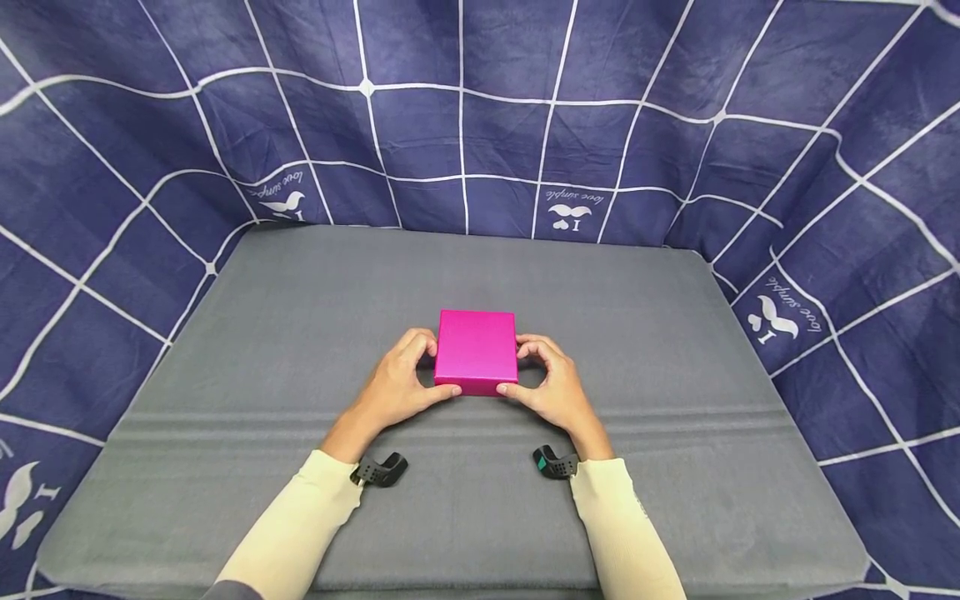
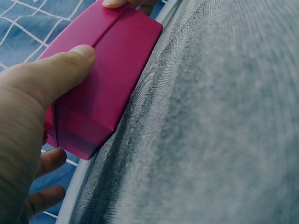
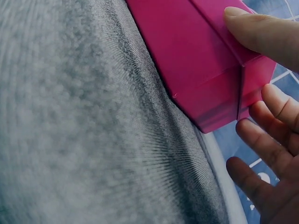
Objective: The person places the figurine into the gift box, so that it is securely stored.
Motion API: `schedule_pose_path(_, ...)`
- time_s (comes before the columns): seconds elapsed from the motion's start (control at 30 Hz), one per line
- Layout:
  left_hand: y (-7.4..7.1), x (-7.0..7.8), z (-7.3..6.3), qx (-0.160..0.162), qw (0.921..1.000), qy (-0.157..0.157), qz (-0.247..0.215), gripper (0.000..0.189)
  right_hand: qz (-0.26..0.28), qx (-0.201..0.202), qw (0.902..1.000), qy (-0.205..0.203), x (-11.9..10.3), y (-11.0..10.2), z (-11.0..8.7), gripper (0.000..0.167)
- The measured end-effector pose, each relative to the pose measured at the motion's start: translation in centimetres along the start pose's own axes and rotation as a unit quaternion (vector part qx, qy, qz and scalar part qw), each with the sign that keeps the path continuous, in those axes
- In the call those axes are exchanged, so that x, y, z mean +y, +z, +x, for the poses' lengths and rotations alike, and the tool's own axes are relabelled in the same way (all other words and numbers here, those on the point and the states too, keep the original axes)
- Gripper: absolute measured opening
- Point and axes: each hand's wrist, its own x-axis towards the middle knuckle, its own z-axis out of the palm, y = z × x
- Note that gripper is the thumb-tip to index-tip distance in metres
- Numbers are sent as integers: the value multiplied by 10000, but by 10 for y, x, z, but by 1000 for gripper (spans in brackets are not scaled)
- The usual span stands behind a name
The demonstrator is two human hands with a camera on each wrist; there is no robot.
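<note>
A square magenta box point(image 1: 476, 345) sits on the grey cloth surface, its lid seam running along the side in both wrist views. My left hand point(image 1: 399, 382) holds the box at its left side, the thumb point(image 2: 70, 67) laid on the front face and the fingers curved round the left edge. On the opposite side my right hand point(image 1: 553, 385) holds it likewise, with its thumb point(image 3: 254, 30) on the front near the right corner. Several right fingers point(image 3: 261, 140) spread beside the box's end in the right wrist view. The box's far side is hidden.
A padded grey surface point(image 1: 480, 517) with creases across it lies under the box. Blue curtains point(image 1: 510, 133) with white grid lines stand around the back and both sides. A dark strap mount point(image 1: 381, 469) shows at the left wrist, another strap mount point(image 1: 555, 462) at the right.
</note>
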Motion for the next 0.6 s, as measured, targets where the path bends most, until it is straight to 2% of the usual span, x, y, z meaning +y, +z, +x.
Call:
schedule_pose_path(0.17, 0, 2, 1, -22, 9998, 39, 207, 59, 90, 24, 10000, -28, 2, -1, 0, 53)
schedule_pose_path(0.37, 0, 3, -3, -21, 9985, -9, 544, 63, -121, -3, 9999, 39, 3, -2, -3, 55)
schedule_pose_path(0.6, 0, 1, -2, 188, 9979, -44, 621, 59, -116, 216, 9996, -117, 7, -3, -4, 51)
